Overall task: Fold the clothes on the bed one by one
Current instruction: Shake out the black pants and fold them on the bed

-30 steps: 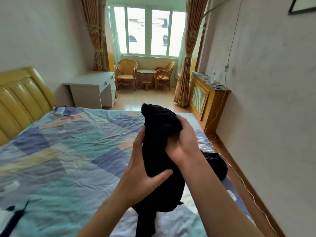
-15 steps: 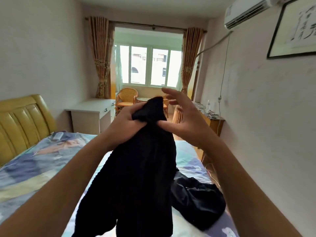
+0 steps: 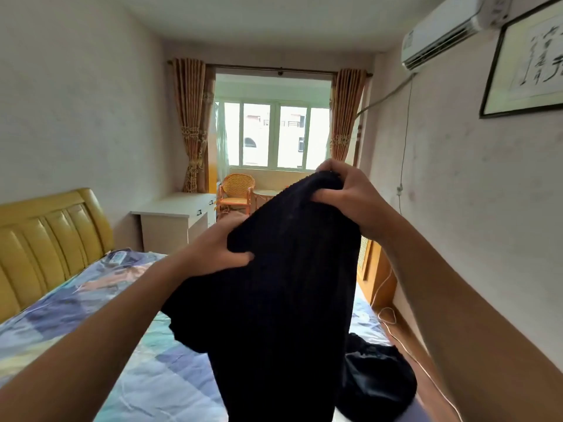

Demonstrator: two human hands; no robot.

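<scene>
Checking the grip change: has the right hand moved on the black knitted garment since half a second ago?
Yes. The right hand, open then, has closed on the black knitted garment's top edge, further right of the left hand, seen against the window.

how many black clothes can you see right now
2. One black knit garment is held up in the air by the left hand and right hand. A second black garment lies crumpled on the bed at lower right. More may be hidden behind the held one.

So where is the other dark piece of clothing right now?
The crumpled dark garment lies on the patchwork bed cover at lower right, near the bed's wall-side edge, partly hidden behind the black knitted garment held up by both hands.
</scene>
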